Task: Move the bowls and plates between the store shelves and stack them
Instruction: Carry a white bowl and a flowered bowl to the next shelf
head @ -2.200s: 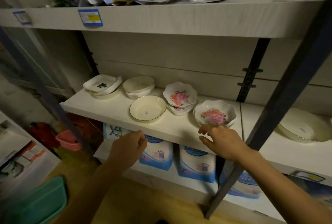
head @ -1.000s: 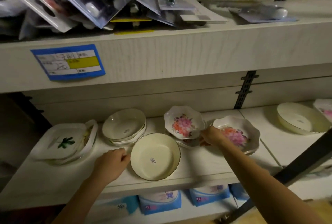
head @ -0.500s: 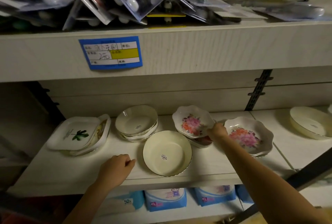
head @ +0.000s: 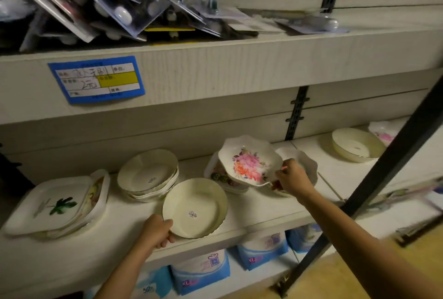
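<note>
Your right hand is pinched on the near right rim of the flowered bowl, which you hold tilted, its face turned toward you, lifted clear of the short flowered stack beneath it near the middle of the shelf; another scalloped bowl sits just behind your knuckles, toward the shelf's right end. Your left hand is curled round the near left rim of the plain cream bowl, which rests flat at the front edge of the shelf, its rim close to the drop; I judge that grip closed on the rim, though the fingertips under it are hidden.

These look like glazed ceramic or melamine, and I cannot tell which; treat them as stiff, smooth, and likely to chip; the scalloped edge gives your pinch some purchase, but one held by a single point of the rim will want to swing, so a thumb inside and fingers under the foot would be steadier. The cream bowl is shallow and probably light; slide it back from the edge before lifting. The cream stack behind it, toward the back of the shelf, seems its natural home; the square leaf-print plates lean untidily at the left end, well apart from both hands.
</note>
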{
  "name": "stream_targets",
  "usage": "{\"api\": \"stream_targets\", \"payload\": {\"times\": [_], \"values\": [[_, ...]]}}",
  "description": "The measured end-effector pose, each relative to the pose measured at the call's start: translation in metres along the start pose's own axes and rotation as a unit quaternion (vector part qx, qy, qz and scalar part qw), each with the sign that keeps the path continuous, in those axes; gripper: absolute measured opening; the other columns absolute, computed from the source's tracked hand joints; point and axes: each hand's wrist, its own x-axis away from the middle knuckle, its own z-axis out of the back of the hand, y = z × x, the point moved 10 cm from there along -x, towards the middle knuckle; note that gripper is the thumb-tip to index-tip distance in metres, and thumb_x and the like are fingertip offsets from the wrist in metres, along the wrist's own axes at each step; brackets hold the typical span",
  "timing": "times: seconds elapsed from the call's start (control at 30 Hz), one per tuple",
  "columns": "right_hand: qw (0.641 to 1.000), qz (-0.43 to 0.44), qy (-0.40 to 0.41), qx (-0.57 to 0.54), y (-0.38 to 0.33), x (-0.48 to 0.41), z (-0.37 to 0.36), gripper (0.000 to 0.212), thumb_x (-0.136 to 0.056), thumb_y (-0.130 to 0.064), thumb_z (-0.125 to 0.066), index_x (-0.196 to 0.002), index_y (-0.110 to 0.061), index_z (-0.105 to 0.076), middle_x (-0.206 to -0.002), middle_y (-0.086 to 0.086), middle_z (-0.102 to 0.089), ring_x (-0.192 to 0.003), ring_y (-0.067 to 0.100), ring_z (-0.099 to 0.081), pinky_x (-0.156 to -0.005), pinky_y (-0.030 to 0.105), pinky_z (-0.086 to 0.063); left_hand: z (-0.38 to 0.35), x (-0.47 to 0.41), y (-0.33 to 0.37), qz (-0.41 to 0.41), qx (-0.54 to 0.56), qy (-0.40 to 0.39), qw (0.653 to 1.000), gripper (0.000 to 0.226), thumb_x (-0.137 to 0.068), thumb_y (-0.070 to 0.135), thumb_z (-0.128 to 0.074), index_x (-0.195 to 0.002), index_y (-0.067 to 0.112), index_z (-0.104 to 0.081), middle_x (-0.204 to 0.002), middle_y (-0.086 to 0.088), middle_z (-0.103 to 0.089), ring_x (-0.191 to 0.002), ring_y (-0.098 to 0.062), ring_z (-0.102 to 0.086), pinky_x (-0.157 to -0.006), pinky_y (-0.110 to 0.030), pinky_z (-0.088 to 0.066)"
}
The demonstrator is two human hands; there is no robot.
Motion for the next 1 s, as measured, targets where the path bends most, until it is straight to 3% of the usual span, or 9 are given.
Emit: {"api": "stream_targets", "payload": {"times": [0.07, 0.23, 0.47, 0.57, 0.73, 0.87, 1.0], "values": [[1.000, -0.012, 0.001, -0.022, 0.007, 0.008, 0.008, 0.024, -0.094, -0.005, -0.045, -0.117, -0.001, -0.042, -0.076, 0.005, -0.057, -0.058, 0.016, -0.060, -0.051, 0.024, -0.050, 0.000, 0.001, 0.006, -0.004, 0.014, -0.005, 1.000, 0.024, -0.088, 0.003, -0.041, -0.066, -0.001, -0.052, -0.030, -0.003, -0.055, -0.022, -0.010, -0.035, -0.032, -0.013, -0.025], [1.000, 0.000, 0.021, -0.019, 0.018, 0.026, 0.030, 0.031, -0.094, -0.010, -0.045, -0.123, -0.002, -0.039, -0.102, 0.016, -0.061, -0.067, 0.014, -0.062, -0.051, 0.018, -0.045, 0.008, 0.012, 0.028, -0.045, 0.034, 0.003, 0.998, 0.029, -0.087, 0.005, -0.042, -0.061, 0.001, -0.054, -0.033, -0.004, -0.056, -0.027, -0.014, -0.035, -0.038, -0.018, -0.026], [0.998, 0.005, 0.067, 0.019, 0.036, 0.069, 0.057, 0.031, -0.095, -0.015, -0.046, -0.125, -0.007, -0.039, -0.074, -0.006, -0.056, -0.061, 0.008, -0.061, -0.048, 0.016, -0.045, 0.016, 0.039, 0.066, -0.118, -0.027, 0.012, 0.993, 0.033, -0.087, 0.009, -0.045, -0.055, 0.004, -0.055, -0.035, -0.003, -0.056, -0.034, -0.017, -0.044, -0.046, -0.025, -0.036], [0.995, -0.016, 0.096, 0.004, 0.057, 0.096, 0.075, 0.028, -0.096, -0.017, -0.045, -0.122, -0.008, -0.042, -0.077, -0.005, -0.057, -0.062, 0.009, -0.062, -0.050, 0.017, -0.046, 0.005, 0.049, 0.085, -0.138, -0.045, -0.017, 0.989, 0.032, -0.088, 0.009, -0.045, -0.058, 0.003, -0.056, -0.038, -0.006, -0.057, -0.029, -0.012, -0.043, -0.045, -0.025, -0.035], [0.988, -0.045, 0.151, -0.008, 0.097, 0.141, 0.113, 0.024, -0.096, -0.015, -0.044, -0.119, -0.008, -0.045, -0.092, 0.008, -0.064, -0.057, 0.010, -0.059, -0.043, 0.015, -0.042, -0.030, 0.067, 0.118, -0.185, -0.074, -0.057, 0.978, 0.027, -0.085, 0.010, -0.047, -0.064, -0.002, -0.059, -0.035, -0.005, -0.056, -0.037, -0.021, -0.040, -0.047, -0.025, -0.033], [0.980, -0.073, 0.180, -0.031, 0.132, 0.173, 0.147, 0.019, -0.096, -0.012, -0.042, -0.114, -0.006, -0.046, -0.073, 0.002, -0.061, -0.046, 0.006, -0.056, -0.036, 0.012, -0.037, -0.072, 0.086, 0.142, -0.220, -0.115, -0.092, 0.964, 0.026, -0.086, 0.013, -0.048, -0.066, 0.001, -0.059, -0.037, -0.004, -0.057, -0.037, -0.019, -0.041, -0.048, -0.024, -0.035], [0.970, -0.092, 0.223, -0.044, 0.168, 0.192, 0.193, 0.019, -0.095, -0.009, -0.043, -0.113, -0.004, -0.047, -0.066, 0.002, -0.060, -0.037, 0.002, -0.053, -0.044, 0.022, -0.036, -0.116, 0.106, 0.172, -0.248, -0.138, -0.122, 0.951, 0.025, -0.088, 0.011, -0.046, -0.069, 0.000, -0.057, -0.041, -0.007, -0.056, -0.029, -0.012, -0.041, -0.044, -0.023, -0.033]]}}
